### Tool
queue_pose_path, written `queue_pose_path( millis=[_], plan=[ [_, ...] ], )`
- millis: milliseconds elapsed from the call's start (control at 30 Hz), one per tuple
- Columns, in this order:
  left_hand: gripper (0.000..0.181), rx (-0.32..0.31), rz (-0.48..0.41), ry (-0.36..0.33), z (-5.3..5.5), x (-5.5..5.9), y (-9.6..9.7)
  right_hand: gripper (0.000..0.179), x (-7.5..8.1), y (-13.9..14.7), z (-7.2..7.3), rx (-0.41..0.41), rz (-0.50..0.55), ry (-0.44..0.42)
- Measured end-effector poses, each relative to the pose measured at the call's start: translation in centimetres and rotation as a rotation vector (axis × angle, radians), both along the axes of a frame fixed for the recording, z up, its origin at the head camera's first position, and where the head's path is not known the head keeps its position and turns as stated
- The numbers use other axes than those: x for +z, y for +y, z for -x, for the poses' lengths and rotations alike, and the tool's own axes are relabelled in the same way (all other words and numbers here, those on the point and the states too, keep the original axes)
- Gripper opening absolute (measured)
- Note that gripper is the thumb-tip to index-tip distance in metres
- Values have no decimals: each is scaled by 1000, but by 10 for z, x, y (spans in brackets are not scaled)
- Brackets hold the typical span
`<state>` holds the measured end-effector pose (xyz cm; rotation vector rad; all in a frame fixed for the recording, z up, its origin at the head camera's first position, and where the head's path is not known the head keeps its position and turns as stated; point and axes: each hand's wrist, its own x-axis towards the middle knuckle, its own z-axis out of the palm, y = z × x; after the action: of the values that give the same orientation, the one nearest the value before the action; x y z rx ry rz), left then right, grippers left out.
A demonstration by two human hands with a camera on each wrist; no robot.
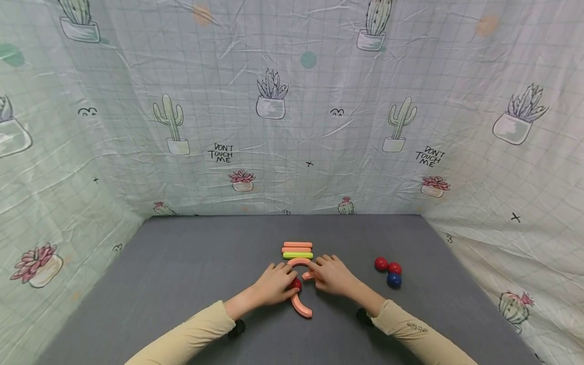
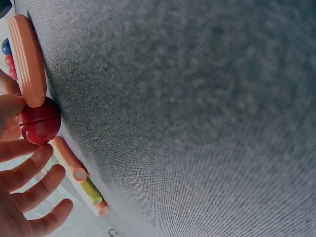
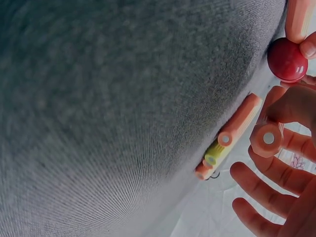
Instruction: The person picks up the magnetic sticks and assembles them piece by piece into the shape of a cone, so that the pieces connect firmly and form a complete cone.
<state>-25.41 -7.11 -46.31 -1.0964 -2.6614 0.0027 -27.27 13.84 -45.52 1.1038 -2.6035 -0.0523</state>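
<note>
My left hand [image 1: 275, 285] pinches a glossy red ball [image 2: 40, 122] between thumb and fingers; its other fingers are spread. A curved salmon stick [image 1: 301, 307] touches the ball and reaches toward the near side. In my right hand [image 1: 333, 275], thumb and fingers pinch another salmon stick [image 3: 268, 138], a pale round disc showing in its end. Beyond the fingertips lies a curved salmon stick [image 1: 298, 261]. The fingers hide whether it meets the held stick. The ball and the right hand's stick are close together, with a small gap between them.
A lime stick [image 1: 298, 255] and salmon sticks [image 1: 297, 245] lie side by side beyond the hands. To the right, two red balls [image 1: 380, 263] and a blue ball [image 1: 394, 280] sit clustered on the grey table [image 1: 196, 253]. A cactus-printed sheet [image 1: 305, 137] hangs behind.
</note>
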Motion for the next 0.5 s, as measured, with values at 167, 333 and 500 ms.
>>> queue_pose_path(
  millis=[167,333,500],
  plan=[
    [29,-7,8,1,-1,1,1,35,0,-1,-1,-8,-20,-29],
    [30,-13,10,-9,-1,2,2,31,2,-3,-2,-4,-27,-50],
    [30,-17,9,-3,-1,3,3,21,2,-4,-1,16,-16,-41]
  ],
)
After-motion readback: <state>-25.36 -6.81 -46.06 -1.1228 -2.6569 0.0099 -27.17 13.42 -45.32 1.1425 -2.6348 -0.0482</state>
